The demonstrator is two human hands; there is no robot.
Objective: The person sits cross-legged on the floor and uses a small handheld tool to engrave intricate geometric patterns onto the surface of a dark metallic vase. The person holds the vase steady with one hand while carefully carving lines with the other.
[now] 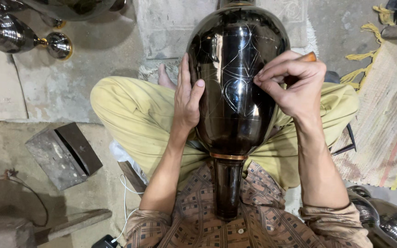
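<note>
Left hand (187, 98) lies flat, fingers open, steadying the dark vase (235, 78) at centre frame. Right hand (295, 82) pinches a wooden-handled tool (309, 57) (tip hidden); advise short, light strokes along the scratched lines.

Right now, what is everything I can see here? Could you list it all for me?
vase: one, glossy black with scratched line patterns and a copper neck band, across the lap
tool: one, orange-brown handle tip, in right hand
metal vessels: several, shiny dark, top left
more vessels: a few, silvery, bottom right
metal block: one, grey, floor left
rug: one, striped with yellow fringe, right
cable: one, white, lower left
left hand: flat on vase side
right hand: pinching tool against vase
</note>
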